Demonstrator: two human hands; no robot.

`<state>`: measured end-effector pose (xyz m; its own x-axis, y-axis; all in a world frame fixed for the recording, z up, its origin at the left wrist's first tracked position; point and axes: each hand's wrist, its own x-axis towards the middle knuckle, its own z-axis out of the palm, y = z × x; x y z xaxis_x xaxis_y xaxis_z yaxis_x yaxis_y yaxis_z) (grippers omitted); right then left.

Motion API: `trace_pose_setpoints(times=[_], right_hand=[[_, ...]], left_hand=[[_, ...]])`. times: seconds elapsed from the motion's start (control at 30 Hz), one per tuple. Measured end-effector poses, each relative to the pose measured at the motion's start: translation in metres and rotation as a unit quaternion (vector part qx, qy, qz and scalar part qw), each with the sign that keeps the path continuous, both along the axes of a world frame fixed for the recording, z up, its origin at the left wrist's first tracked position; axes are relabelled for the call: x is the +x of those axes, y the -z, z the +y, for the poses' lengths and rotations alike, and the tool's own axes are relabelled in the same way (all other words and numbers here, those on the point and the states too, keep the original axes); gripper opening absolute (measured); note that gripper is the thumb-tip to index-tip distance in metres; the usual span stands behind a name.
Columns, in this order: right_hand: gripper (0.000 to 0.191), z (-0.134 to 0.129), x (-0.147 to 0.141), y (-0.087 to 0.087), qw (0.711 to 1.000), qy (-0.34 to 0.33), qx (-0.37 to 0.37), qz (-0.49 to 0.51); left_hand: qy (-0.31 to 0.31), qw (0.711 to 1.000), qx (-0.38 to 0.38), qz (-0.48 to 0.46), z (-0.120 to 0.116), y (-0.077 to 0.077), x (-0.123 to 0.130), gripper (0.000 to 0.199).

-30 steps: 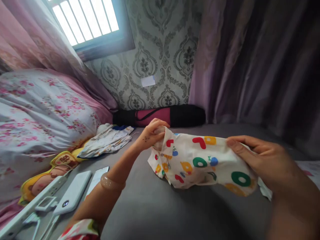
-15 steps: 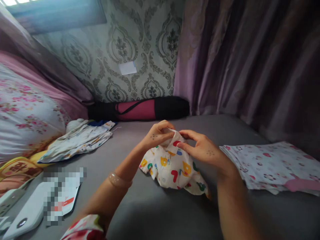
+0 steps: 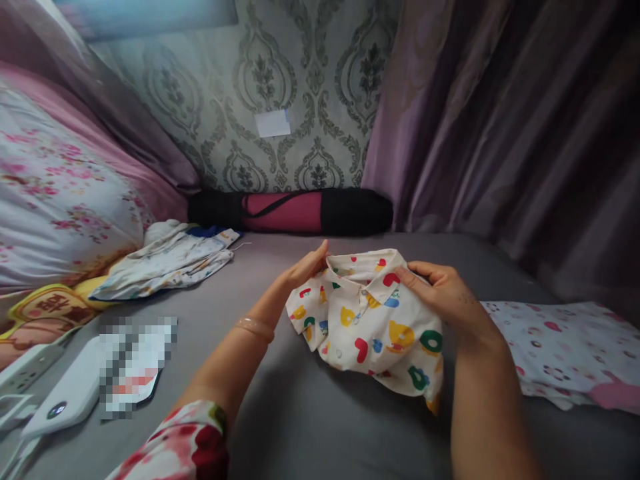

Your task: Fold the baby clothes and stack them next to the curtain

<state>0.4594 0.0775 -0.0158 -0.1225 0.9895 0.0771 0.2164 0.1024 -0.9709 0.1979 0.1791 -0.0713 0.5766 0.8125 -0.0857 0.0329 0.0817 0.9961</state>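
A small white collared shirt (image 3: 370,333) with red, yellow, green and blue shapes is held up just above the grey sheet, its collar opening facing up. My left hand (image 3: 306,265) is at the left side of the collar; its thumb points up, and its other fingers are mostly hidden behind the cloth. The right side of the collar is pinched in my right hand (image 3: 440,288), thumb on the front and fingers behind. The shirt's lower part hangs in loose folds between my forearms.
Folded patterned cloth (image 3: 565,347) lies at the right. On the left are crumpled clothes (image 3: 170,263), a floral pillow (image 3: 65,193), a white power bank (image 3: 70,393) and a power strip (image 3: 30,370). A black and pink bag (image 3: 285,212) lies along the wall.
My hands have moved apart, spreading the collar, which was bunched between them. The shirt now shows wider and its neck opening is visible. The view has shifted slightly.
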Motion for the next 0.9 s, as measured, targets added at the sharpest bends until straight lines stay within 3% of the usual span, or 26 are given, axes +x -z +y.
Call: trace_pose_setpoints(times=[0.1,0.17,0.23,0.33,0.53,0.73,0.9], right_hand=[[0.036,0.006,0.008,0.005,0.999,0.033,-0.005,0.007],[0.035,0.010,0.013,0.009,0.998,0.058,-0.009,0.014],[0.033,0.013,0.017,0.012,0.997,0.072,-0.015,0.021],[0.032,0.016,0.021,0.014,0.997,0.073,-0.027,0.022],[0.034,0.015,0.024,0.013,0.996,0.080,-0.036,0.017],[0.038,0.013,0.013,0.014,0.996,0.082,-0.006,0.018],[0.044,0.015,-0.003,-0.002,0.998,0.014,0.037,-0.049]], left_hand=[[-0.019,0.999,0.000,-0.040,-0.002,0.006,-0.007,0.077],[-0.037,0.998,0.035,-0.030,-0.005,0.004,-0.011,0.062],[-0.019,0.998,0.053,-0.018,-0.009,0.002,-0.013,0.046],[0.007,0.999,0.037,-0.022,-0.013,0.001,-0.011,0.042],[-0.071,0.996,0.052,-0.010,-0.021,-0.002,-0.011,0.035],[-0.161,0.976,0.142,0.030,-0.042,-0.028,-0.034,0.036],[-0.192,0.956,0.215,0.056,-0.064,-0.069,-0.060,0.035]])
